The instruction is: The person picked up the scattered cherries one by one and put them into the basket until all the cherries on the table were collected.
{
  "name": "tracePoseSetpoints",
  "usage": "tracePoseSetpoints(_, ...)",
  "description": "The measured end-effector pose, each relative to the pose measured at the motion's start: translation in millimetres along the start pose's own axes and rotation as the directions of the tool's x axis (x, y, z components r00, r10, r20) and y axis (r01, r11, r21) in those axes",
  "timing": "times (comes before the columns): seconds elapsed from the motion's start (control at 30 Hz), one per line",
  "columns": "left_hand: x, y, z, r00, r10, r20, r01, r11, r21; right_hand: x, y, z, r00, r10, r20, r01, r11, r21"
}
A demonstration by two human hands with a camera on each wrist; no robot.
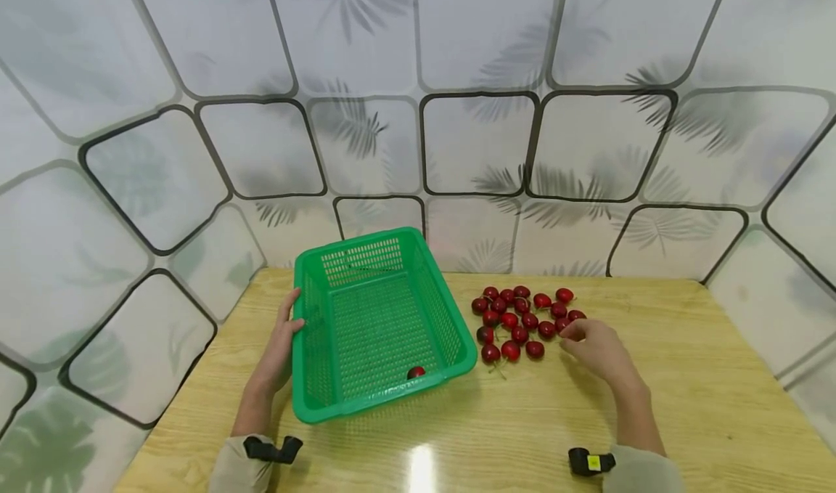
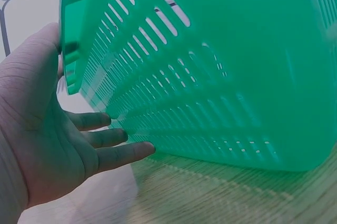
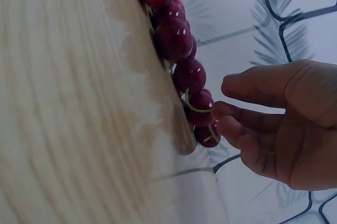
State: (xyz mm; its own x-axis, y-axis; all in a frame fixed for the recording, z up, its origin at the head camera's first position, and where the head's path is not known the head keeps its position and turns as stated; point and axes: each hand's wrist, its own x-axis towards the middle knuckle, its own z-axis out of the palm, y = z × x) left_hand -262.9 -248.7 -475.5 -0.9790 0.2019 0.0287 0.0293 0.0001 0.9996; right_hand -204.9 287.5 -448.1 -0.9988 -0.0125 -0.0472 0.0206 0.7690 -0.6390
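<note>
A green plastic basket [image 1: 418, 384] with slotted walls stands left of centre, one red cherry [image 1: 416, 372] lying inside near its front wall. My left hand [image 1: 281, 344] holds the basket's left rim; in the left wrist view, several fingers [image 2: 126, 153] stretch toward the outer wall. To the basket's right, many dark red cherries [image 1: 519, 334] lie grouped on the table, some with green stems. At the group's right edge is my right hand [image 1: 597, 351]. Its thumb and forefinger are apart in the right wrist view, with the fingertips near a cherry [image 3: 200, 103] and its curved stem.
A pale wooden table [image 1: 509, 435] carries everything. Behind it and at both sides hangs a white covering [image 1: 480, 144] with dark outlines and leaf prints. Black wrist straps with cameras [image 1: 591, 462] sit over the sleeves.
</note>
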Motion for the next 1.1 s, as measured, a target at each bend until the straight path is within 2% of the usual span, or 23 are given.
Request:
tracePoseSetpoints(0.13,0.0,-0.4,-0.4,1.000,-0.001,0.000,0.001,1.000,-0.006,-0.4,-7,-1,1.000,-0.010,0.015,0.011,1.000,-0.028)
tracePoseSetpoints(0.33,0.0,-0.6,-0.5,1.000,0.006,0.005,-0.006,1.000,0.012,-5.9,-1,-14,0.998,0.065,-0.010,-0.065,0.993,-0.100)
tracePoseSetpoints(0.43,-0.6,-0.7,-1.1,1.000,0.012,0.012,-0.012,1.000,0.006,-7.1,5,-17,0.997,0.083,0.010,-0.081,0.991,-0.104)
tracePoseSetpoints(0.57,-1.6,-0.3,-1.2,1.000,0.016,0.016,-0.015,1.000,-0.005,-4.0,5,-11,0.996,0.076,0.049,-0.074,0.996,-0.058)
tracePoseSetpoints(0.73,-2.1,-0.1,-1.3,1.000,0.000,0.012,0.000,1.000,0.002,2.8,3,8,0.994,0.093,0.064,-0.092,0.996,-0.017)
tracePoseSetpoints(0.9,-2.5,0.2,-1.3,1.000,-0.013,0.011,0.013,1.000,-0.001,5.3,9,19,0.996,0.086,0.027,-0.086,0.996,-0.011)
tracePoseSetpoints(1.1,-2.5,-0.2,-2.2,1.000,-0.009,0.014,0.009,1.000,-0.005,5.6,10,14,0.997,0.062,-0.045,-0.064,0.997,-0.031)
